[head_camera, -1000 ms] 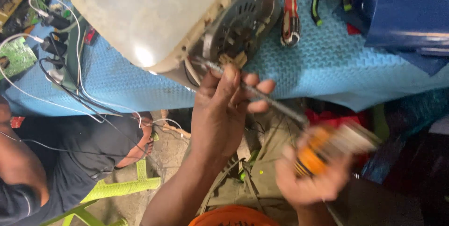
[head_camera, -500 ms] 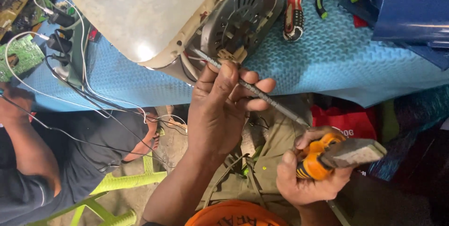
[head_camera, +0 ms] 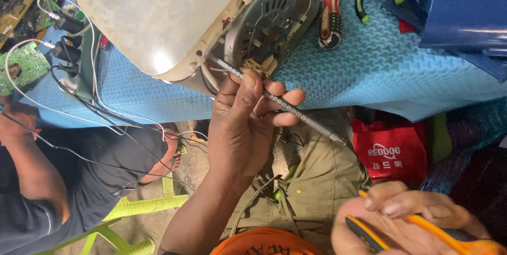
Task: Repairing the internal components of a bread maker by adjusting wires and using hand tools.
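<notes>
A: Head view, packages first. Red bag (head_camera: 397,152) with white lettering, below and right of the left hand (head_camera: 243,123), under the blue mat (head_camera: 369,70) on the desk.

B: Left hand pose?

A: Forearm rising from below, palm toward the camera, fingers (head_camera: 280,99) curled shut round a thin metal rod (head_camera: 285,104).

B: Rod position?

A: Slanted; upper tip beyond the thumb, at the grey motor plate (head_camera: 269,22) of the cream appliance (head_camera: 163,17); lower end juts right of the fingers.

B: Right hand (head_camera: 406,223)?

A: Bottom right, closed on an orange-handled tool (head_camera: 438,228).

B: Nearby?

A: Red-handled screwdriver (head_camera: 330,15) above the fingers.
</notes>
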